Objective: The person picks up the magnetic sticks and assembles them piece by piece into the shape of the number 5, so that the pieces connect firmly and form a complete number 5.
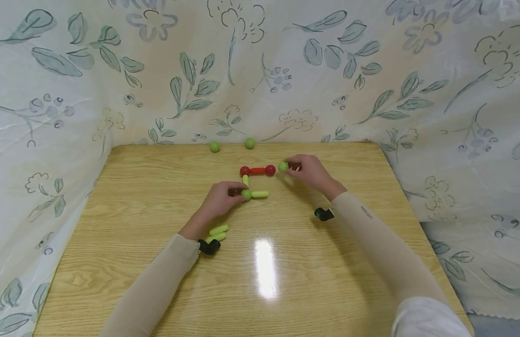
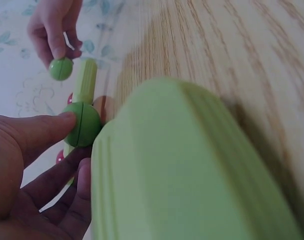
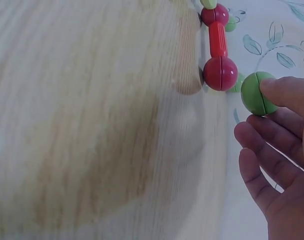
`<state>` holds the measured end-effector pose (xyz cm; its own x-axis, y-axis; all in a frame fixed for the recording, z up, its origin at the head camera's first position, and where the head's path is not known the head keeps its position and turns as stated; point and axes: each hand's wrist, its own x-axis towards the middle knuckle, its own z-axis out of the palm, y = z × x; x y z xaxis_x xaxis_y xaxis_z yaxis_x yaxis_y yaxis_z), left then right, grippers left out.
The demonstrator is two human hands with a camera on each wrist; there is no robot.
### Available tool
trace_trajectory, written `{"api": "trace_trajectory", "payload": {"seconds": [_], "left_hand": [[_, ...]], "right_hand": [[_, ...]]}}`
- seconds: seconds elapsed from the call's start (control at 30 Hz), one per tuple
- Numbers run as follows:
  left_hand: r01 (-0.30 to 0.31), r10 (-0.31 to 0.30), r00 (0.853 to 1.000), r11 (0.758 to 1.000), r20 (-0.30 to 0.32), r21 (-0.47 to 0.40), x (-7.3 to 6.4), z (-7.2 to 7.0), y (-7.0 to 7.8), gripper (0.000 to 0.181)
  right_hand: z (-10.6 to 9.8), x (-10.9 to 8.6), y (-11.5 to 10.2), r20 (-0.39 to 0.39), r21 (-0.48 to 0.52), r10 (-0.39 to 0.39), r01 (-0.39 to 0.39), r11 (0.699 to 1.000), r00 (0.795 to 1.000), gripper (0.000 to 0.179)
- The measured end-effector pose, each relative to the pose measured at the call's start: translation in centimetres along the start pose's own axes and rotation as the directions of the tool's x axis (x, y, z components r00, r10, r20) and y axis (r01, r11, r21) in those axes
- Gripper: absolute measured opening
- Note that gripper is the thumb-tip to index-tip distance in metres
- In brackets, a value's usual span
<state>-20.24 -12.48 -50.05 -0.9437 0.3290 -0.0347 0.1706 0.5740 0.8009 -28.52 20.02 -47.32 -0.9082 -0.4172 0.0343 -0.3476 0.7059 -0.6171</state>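
Observation:
My left hand (image 1: 221,199) pinches a green ball (image 1: 247,194) between thumb and fingers. A yellow-green rod (image 1: 260,194) points right from that ball, and another yellow-green rod (image 1: 245,180) runs away toward a dark red ball (image 1: 244,171). A red rod (image 1: 257,171) links this one to a second dark red ball (image 1: 270,170). Just right of it, my right hand (image 1: 311,171) holds another green ball (image 1: 283,166) by thumb and fingertips. In the right wrist view a gap shows between this held green ball (image 3: 258,93) and the nearer red ball (image 3: 221,73).
Two loose green balls, one on the left (image 1: 215,147) and one on the right (image 1: 249,143), lie along the table's back edge. Yellow-green rods (image 1: 218,230) lie beside my left wrist, large in the left wrist view. Patterned cloth (image 1: 264,70) hangs behind the wooden table (image 1: 327,281).

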Motion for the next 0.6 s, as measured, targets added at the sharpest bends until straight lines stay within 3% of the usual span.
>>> {"api": "trace_trajectory", "payload": {"seconds": [0.33, 0.6], "left_hand": [[-0.013, 0.013, 1.000, 1.000, 0.001, -0.002, 0.0, -0.1, 0.0, 0.030], [-0.005, 0.005, 1.000, 1.000, 0.005, -0.002, 0.1, -0.2, -0.1, 0.029]], "right_hand": [[0.5, -1.4, -0.8, 0.008, 0.022, -0.037, 0.037, 0.999, 0.999, 0.034], [1.2, -2.0, -1.0, 0.038, 0.019, -0.018, 0.018, 1.000, 0.999, 0.033]]}}
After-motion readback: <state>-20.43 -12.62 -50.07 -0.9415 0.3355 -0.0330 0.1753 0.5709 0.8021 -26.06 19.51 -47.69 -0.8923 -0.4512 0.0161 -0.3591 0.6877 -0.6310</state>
